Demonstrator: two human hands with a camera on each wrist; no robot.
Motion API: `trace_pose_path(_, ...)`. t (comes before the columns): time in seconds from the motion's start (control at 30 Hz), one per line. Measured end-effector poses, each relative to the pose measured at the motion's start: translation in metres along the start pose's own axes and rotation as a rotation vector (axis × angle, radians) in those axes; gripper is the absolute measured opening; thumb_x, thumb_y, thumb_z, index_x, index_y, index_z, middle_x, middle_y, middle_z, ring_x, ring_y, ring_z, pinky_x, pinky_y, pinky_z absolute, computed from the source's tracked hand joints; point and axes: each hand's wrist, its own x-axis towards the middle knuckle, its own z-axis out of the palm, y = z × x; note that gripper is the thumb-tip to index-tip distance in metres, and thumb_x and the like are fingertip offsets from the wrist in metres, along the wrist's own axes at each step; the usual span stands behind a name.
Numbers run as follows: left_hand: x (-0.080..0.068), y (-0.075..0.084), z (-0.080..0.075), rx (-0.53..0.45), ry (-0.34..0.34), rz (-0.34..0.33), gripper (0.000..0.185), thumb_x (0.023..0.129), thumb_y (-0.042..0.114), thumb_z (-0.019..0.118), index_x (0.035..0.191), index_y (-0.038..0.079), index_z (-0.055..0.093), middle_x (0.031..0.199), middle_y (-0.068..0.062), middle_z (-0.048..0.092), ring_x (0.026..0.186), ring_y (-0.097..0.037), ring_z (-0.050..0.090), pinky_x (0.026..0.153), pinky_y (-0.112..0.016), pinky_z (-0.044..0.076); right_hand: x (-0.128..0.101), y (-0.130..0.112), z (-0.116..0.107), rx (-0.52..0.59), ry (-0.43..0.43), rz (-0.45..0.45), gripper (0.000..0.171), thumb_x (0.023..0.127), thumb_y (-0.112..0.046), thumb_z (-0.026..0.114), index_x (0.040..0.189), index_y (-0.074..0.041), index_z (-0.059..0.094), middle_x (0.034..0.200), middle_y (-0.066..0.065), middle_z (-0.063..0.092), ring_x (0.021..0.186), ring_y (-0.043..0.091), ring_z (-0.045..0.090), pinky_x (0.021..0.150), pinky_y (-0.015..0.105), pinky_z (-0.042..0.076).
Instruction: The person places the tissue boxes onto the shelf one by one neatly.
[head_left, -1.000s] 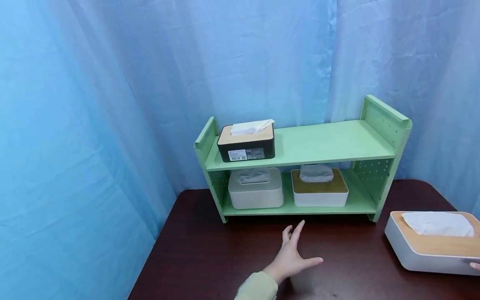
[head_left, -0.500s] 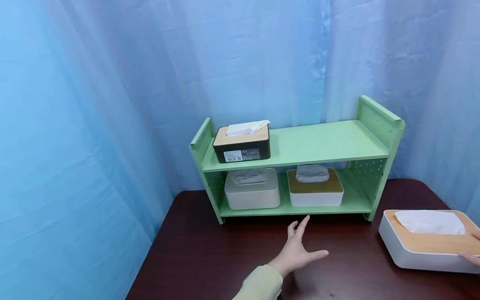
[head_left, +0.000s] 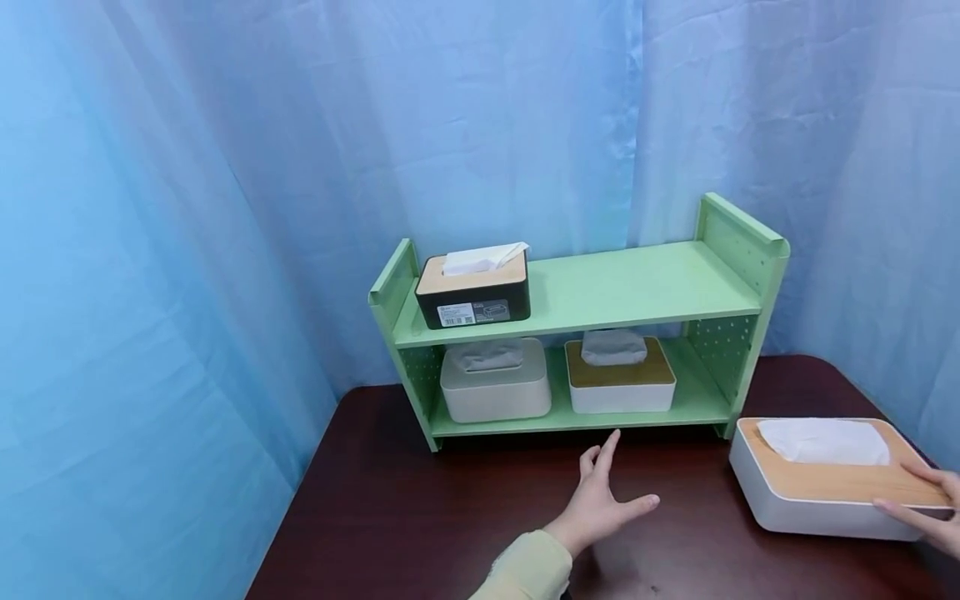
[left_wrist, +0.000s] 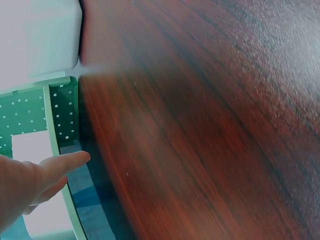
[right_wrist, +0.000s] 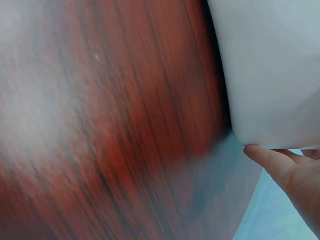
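Observation:
A large white tissue box (head_left: 832, 479) with a wood-look lid and a white tissue lies on the dark table at the right. At its right end is my right hand (head_left: 933, 504), fingers spread and fairly straight, one over the lid and the thumb along the near edge. In the right wrist view the thumb (right_wrist: 270, 162) meets the white box's corner (right_wrist: 270, 90); other fingers are mostly hidden. My left hand (head_left: 596, 507) is held out above the table before the green shelf (head_left: 637, 287), thumb and fingers spread, holding nothing.
On the upper shelf sits a black tissue box (head_left: 480, 296) with a label. Below it stand a pale grey tissue box (head_left: 497, 396) and a smaller white one with a brown lid (head_left: 622, 375). Blue curtains (head_left: 525, 125) hang behind the dark table (head_left: 450, 508).
My right hand has come in from the right edge and reached further over the large tissue box. The view has turned slightly right. My left hand stays spread.

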Motion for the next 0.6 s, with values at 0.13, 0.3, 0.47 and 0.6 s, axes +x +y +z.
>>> trace_pose_path(0.13, 0.0, 0.0, 0.004, 0.001, 0.001, 0.009, 0.089, 0.08, 0.038, 0.074, 0.149, 0.039, 0.019, 0.148, -0.012, 0.022, 0.123, -0.032, 0.049, 0.09, -0.034, 0.048, -0.006, -0.013, 0.004, -0.003, -0.17, 0.153, 0.095, 0.083, -0.034, 0.073, 0.153, -0.019, 0.011, 0.134, 0.019, 0.034, 0.1, 0.02, 0.036, 0.061, 0.018, 0.035)
trace_pose_path(0.3, 0.0, 0.0, 0.008, -0.003, 0.008, 0.028, 0.089, 0.081, 0.035, 0.075, 0.15, 0.039, 0.019, 0.151, -0.015, 0.018, 0.128, -0.034, 0.045, 0.094, -0.036, 0.046, -0.016, -0.08, -0.007, -0.009, -0.423, 0.242, 0.101, 0.09, -0.045, 0.06, 0.145, 0.012, -0.003, 0.137, 0.045, 0.002, 0.122, 0.058, 0.019, 0.089, 0.055, 0.039)
trace_pose_path(0.47, 0.0, 0.0, 0.011, 0.01, 0.0, 0.032, 0.086, 0.081, 0.034, 0.074, 0.148, 0.04, 0.021, 0.153, -0.016, 0.018, 0.134, -0.033, 0.038, 0.097, -0.037, 0.045, -0.027, -0.116, -0.006, 0.054, -0.503, 0.146, 0.095, 0.094, -0.043, 0.055, 0.143, 0.014, -0.002, 0.146, 0.04, -0.01, 0.135, 0.052, -0.014, 0.103, 0.07, 0.002)
trace_pose_path(0.6, 0.0, 0.0, 0.011, 0.02, -0.004, 0.029, 0.084, 0.081, 0.033, 0.075, 0.148, 0.038, 0.024, 0.152, -0.017, 0.019, 0.134, -0.034, 0.037, 0.097, -0.038, 0.045, -0.028, -0.125, 0.004, 0.056, -0.556, 0.145, 0.096, 0.092, -0.046, 0.056, 0.144, 0.012, -0.001, 0.145, 0.041, -0.008, 0.133, 0.057, -0.007, 0.1, 0.071, 0.01)
